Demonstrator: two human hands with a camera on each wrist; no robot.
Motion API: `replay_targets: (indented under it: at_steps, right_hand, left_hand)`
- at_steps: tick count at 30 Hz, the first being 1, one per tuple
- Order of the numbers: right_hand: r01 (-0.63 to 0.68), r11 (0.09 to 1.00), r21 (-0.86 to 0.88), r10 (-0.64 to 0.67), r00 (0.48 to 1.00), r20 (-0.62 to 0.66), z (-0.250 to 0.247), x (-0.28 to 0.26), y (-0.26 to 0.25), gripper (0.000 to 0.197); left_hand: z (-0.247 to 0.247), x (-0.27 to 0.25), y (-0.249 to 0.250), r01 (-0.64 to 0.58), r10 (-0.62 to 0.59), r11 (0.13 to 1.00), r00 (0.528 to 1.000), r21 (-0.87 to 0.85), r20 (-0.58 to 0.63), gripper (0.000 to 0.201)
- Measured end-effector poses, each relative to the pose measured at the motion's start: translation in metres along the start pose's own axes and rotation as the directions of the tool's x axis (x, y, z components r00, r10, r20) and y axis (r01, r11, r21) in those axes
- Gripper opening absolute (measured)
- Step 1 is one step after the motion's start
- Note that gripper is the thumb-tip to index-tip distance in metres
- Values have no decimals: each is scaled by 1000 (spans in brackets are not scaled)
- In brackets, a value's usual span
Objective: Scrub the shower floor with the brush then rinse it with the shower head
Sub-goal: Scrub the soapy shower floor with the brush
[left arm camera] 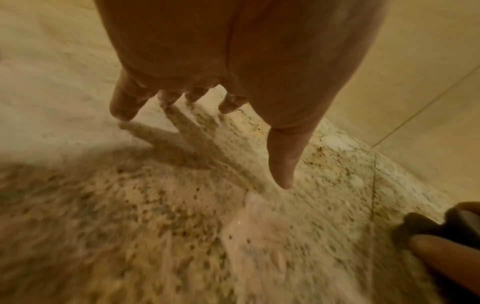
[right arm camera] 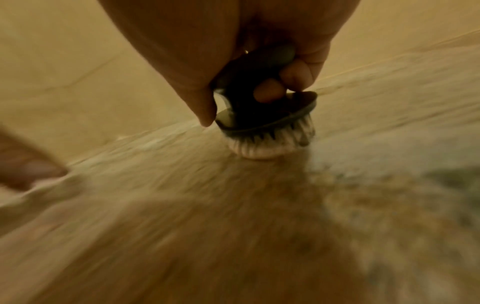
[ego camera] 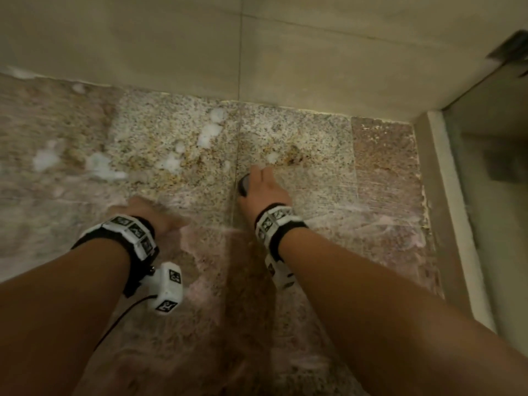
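Gripping brush (right arm camera: 262,115) in right hand (ego camera: 264,190), bristles pressing shower floor (ego camera: 314,178); left hand (ego camera: 143,212) spread flat alongside. Foam (ego camera: 210,132) lying beyond both hands; scrubbing underway, rinsing not yet begun.

Brush (right arm camera: 270,115) on shower floor (ego camera: 314,178), near wall (ego camera: 314,67); foam (ego camera: 210,134) left; left hand (ego camera: 148,212) nearer.

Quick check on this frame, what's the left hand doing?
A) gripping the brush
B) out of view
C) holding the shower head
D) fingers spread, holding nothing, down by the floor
D: the left hand has its fingers spread with nothing in them, low over the shower floor; the brush is gripped by the right hand, bristles on the floor.
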State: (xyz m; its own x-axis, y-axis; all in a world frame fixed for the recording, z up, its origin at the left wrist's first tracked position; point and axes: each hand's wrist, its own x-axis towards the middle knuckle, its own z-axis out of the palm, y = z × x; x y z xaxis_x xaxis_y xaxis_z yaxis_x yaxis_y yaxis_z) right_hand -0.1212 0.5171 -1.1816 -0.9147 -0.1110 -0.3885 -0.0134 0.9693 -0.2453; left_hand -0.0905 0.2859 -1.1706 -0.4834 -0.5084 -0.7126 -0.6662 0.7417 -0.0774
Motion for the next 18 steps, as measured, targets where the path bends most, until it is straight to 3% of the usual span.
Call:
replay_targets:
  at_steps: [2,6,10,12,15,17,18]
  right_hand:
    - [31,999,-19,-31,999,-12,3,-7,1,53]
    - [-219,970,104,225,973,-46,-22,6,37,54]
    - [-407,903,139,422,901,-102,-31,13,18,57]
    - [-356,923,144,366,929,-52,-21,8,-21,48]
    - [-42,998,49,41,999,9,4,-15,-60,45]
    - [-29,999,33,28,999,28,8,-26,-52,56]
    - [-85,996,38,85,996,14,5,-28,-42,59]
  left_hand:
    - [-9,11,-5,-4,4,1000,1000,-3,-15,141]
    - [-27,24,-22,-54,57,992,998,115,-24,115]
    - [-22,42,-39,-27,21,971,999,236,28,148]
    - [-25,40,-43,-15,5,981,999,193,53,134]
    - [-36,23,-41,-53,35,975,996,218,85,122]
    - [-28,51,-44,-82,53,970,990,230,131,130]
    - [-25,67,-48,-95,52,957,985,273,163,148]
